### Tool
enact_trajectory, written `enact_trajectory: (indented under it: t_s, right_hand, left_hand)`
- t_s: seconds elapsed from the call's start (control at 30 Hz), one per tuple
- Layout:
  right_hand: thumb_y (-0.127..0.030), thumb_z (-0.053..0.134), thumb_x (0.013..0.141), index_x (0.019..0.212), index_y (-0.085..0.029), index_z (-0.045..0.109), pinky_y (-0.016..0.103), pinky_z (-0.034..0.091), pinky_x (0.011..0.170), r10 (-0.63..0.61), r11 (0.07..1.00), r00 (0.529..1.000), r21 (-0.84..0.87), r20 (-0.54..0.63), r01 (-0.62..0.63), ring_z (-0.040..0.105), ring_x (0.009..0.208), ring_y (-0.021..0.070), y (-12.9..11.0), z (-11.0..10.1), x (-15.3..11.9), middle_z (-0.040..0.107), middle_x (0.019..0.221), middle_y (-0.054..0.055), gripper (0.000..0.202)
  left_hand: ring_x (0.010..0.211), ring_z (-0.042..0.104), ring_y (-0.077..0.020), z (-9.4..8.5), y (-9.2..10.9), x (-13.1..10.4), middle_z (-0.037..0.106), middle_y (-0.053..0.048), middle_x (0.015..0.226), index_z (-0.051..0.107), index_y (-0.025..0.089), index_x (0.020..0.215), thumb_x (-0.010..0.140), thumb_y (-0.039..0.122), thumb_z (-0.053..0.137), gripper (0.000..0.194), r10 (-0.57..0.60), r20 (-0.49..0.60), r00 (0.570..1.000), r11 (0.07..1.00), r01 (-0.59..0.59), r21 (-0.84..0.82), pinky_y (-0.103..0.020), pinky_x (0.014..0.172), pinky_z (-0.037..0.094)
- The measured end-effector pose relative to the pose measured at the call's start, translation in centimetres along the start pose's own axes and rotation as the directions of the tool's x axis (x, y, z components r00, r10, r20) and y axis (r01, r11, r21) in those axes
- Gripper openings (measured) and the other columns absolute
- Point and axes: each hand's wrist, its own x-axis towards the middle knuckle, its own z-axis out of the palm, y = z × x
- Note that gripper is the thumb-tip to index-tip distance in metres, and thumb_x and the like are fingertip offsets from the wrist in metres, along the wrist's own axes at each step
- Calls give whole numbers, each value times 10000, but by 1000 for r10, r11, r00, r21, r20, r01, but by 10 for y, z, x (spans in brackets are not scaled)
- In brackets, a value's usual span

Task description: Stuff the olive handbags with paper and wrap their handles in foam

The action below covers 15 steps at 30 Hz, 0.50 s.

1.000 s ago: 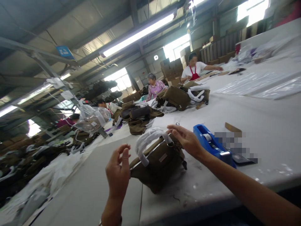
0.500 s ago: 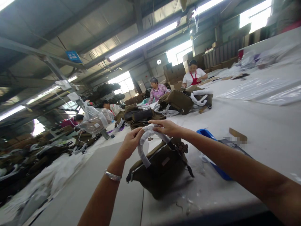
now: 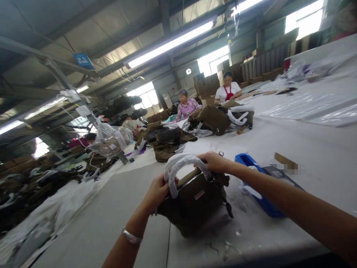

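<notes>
A dark olive handbag [image 3: 192, 208] stands on the white table in front of me, its two handles [image 3: 182, 163] wrapped in white film and arching upward. My left hand [image 3: 158, 190] is closed at the bag's upper left side, by the lower end of the handles. At the right end of the handles, my right hand [image 3: 213, 162] has its fingers closed on the bag's top edge; some fingertips are hidden behind the handles. A small brown charm [image 3: 224, 180] and a dark strap hang at the bag's right side.
Right of the bag lies a blue tape dispenser [image 3: 267, 204], with a brown strip [image 3: 286, 160] beyond it. More olive bags [image 3: 164, 141] are piled across the table. Two co-workers [image 3: 227, 91] sit at the far side. A metal post [image 3: 83, 108] rises at left, near heaped bags.
Both hands have come down from the top of the wrapped handles to the bag's upper edge, one at each side. The handles now stand free above them.
</notes>
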Motion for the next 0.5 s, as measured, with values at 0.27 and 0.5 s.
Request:
enact_trajectory:
  t_s: [0.27, 0.5]
  right_hand:
    - [-256, 655, 812, 871, -202, 819, 260, 466, 703, 75, 988, 997, -131, -24, -77, 717, 807, 224, 0, 2, 0, 802, 866, 46, 182]
    - [-310, 697, 809, 914, -228, 843, 256, 473, 646, 168, 967, 983, -182, -70, -178, 736, 795, 243, -2, 5, 7, 803, 826, 62, 197]
  left_hand:
    - [1274, 613, -300, -18, 1, -12, 652, -153, 1370, 506, 184, 1461, 881, 405, 710, 654, 15, 85, 996, 997, -8, -82, -430, 1087, 482]
    - [1487, 378, -289, -3, 50, -12, 391, -134, 1618, 351, 214, 1565, 962, 481, 607, 708, 390, -132, 911, 894, -340, 290, -455, 1189, 386]
